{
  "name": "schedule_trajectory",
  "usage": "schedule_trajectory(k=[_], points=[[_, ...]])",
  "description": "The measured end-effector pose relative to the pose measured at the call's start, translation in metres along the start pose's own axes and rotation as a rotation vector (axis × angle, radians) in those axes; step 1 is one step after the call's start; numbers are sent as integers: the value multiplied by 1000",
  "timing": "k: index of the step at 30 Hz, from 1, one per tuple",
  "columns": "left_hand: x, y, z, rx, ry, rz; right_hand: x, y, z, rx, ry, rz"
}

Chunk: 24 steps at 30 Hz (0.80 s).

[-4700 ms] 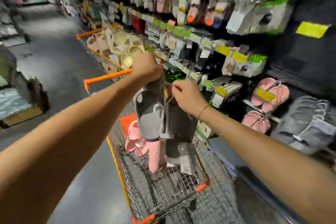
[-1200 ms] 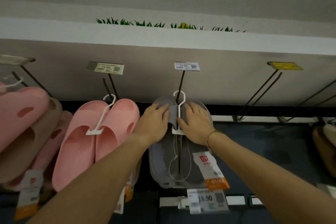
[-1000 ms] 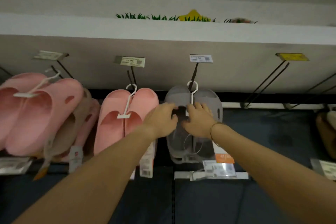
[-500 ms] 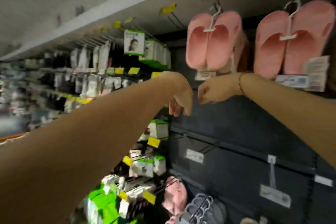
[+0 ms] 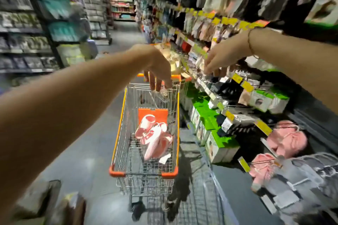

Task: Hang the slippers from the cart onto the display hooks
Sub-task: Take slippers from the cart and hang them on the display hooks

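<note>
Slippers (image 5: 155,138), pink, smooth and rounded, are seen heaped in the wire cart (image 5: 117,134) at centre frame. Nothing is held: the left hand (image 5: 158,68) and right hand (image 5: 222,58) are extended above, fingers loosely apart. Tangled hangers could be snagged on the mesh during lifting.

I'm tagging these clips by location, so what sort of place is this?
Most likely a retail store aisle: a wire shopping cart holding pink slippers, and shelving packed with hanging packaged goods behind yellow price tags.
</note>
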<state>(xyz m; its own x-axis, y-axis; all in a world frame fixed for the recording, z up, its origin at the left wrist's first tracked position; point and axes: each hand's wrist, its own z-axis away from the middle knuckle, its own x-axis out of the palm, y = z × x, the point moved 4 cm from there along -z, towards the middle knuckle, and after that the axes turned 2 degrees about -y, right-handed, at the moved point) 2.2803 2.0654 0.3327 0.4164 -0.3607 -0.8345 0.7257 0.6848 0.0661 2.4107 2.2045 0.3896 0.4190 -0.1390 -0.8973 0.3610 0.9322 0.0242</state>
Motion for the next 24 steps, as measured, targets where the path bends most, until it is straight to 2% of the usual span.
schedule_trajectory(k=[6, 11, 14, 17, 24], points=[[72, -104, -98, -6, -79, 111, 75, -68, -163, -193, -160, 45], [109, -146, -223, 10, 136, 159, 148, -99, -320, -251, -196, 15], [137, -152, -299, 12, 181, 232, 186, -104, -405, -234, -167, -16], [168, -162, -364, -2, 145, 274, 223, -103, -472, -187, -180, -23], [245, -193, -474, -35, -80, 379, 316, -74, -565, 21, -315, -240]])
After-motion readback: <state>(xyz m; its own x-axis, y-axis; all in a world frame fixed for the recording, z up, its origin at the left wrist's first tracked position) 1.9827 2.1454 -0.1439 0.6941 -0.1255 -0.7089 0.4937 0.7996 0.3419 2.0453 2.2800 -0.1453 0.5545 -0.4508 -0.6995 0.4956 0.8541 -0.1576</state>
